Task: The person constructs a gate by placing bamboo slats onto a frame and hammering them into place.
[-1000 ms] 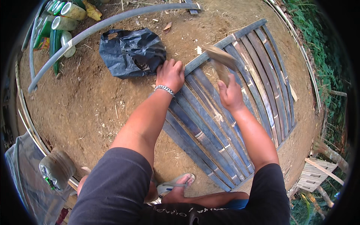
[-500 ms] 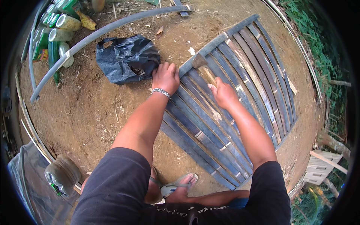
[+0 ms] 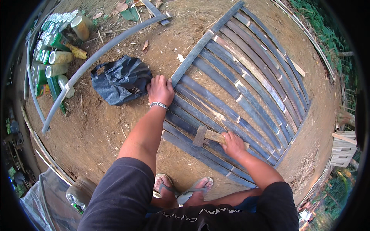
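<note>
A slatted bamboo frame [image 3: 239,98] of dark split strips lies on the ground before me, with a crosspiece [image 3: 194,54] along its far left side. My left hand [image 3: 160,90], a chain bracelet on its wrist, is closed around the lower end of that crosspiece; the fingertips are hidden. Over the near slats, my right hand [image 3: 233,144] grips a hammer [image 3: 214,136] by its wooden handle. The hammer's worn, blocky head [image 3: 200,136] points left, low over or resting on the slats; I cannot tell which. A black plastic bag [image 3: 121,80] sits just left of my left hand.
Glass jars and bottles [image 3: 59,57] stand or lie in rows at the far left, behind a curved grey pole [image 3: 102,50]. A large plastic bottle [image 3: 81,192] and clear sheeting [image 3: 46,200] are at the lower left. My sandalled feet [image 3: 196,188] are beside the frame's near edge.
The hammer in my right hand has moved from the crosspiece down toward me, over the near slats. My left hand stays at the crosspiece's end. The whole view has shifted.
</note>
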### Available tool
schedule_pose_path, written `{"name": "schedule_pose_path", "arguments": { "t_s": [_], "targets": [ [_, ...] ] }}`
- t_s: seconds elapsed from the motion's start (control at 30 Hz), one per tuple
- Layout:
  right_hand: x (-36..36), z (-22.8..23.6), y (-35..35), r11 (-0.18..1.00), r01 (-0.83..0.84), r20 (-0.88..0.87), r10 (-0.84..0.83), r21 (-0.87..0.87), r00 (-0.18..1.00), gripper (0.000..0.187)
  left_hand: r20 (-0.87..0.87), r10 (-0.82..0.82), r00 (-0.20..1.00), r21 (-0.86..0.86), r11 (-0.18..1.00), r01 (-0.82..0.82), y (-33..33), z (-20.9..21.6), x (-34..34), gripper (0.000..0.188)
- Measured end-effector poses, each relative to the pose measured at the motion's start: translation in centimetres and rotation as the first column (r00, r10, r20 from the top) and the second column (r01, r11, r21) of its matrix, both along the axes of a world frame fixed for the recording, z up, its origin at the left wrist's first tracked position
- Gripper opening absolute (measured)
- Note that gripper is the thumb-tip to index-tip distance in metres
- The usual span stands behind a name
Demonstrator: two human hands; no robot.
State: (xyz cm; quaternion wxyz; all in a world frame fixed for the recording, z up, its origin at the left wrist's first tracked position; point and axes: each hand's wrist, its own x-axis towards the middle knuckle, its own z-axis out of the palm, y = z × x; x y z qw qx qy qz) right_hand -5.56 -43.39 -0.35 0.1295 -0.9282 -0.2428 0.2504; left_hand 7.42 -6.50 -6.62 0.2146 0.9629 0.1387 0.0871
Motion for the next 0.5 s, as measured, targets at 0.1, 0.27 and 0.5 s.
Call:
{"name": "schedule_pose_path", "arguments": {
  "t_s": [0.1, 0.27, 0.5],
  "targets": [
    [-0.2, -0.5, -0.1, 0.999, 0.024, -0.014, -0.024, 0.022, 1.0, 0.051, -0.111, -0.008, 0.994, 0.007, 1.0, 0.009, 0.0, 0.5, 0.1, 0.02],
    [0.3, 0.0, -0.2, 1.0, 0.004, -0.078, -0.004, 0.004, 0.997, 0.05, -0.068, -0.015, 0.998, 0.025, 1.0, 0.017, -0.2, -0.3, 0.1, 0.019],
    [5.8, 2.4, 1.8, 0.999, -0.035, -0.01, 0.035, -0.041, 0.999, 0.051, -0.067, -0.022, 0.998, 0.113, 0.993, 0.03, -0.1, 0.1, 0.2, 0.016]
  ]
}}
